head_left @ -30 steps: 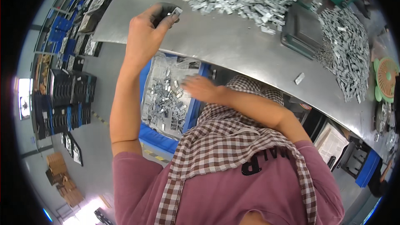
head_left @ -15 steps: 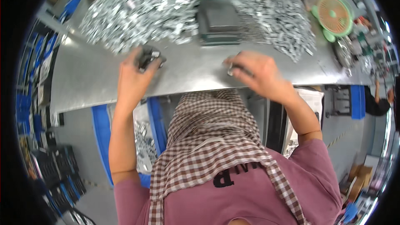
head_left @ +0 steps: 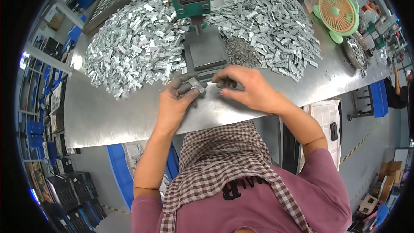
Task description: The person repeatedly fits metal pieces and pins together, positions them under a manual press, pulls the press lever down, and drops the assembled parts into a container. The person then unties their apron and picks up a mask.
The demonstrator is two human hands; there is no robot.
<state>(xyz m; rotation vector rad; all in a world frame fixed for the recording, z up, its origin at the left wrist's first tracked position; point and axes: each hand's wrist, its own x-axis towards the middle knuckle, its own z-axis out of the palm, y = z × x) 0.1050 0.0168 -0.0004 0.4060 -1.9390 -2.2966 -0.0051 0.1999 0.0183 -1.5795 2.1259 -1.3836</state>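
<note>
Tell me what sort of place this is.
Most likely a small factory workbench for metal parts: two heaps of small silver stampings on a steel table, a green bench press between them, and blue parts bins on the floor.

A steel workbench [head_left: 112, 116] stands on grey floor [head_left: 366, 155] beside blue crates [head_left: 41, 129].

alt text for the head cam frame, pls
Left hand pinches a small metal piece on a steel bench, right hand beside it, before a green press flanked by heaps of metal parts.
</note>
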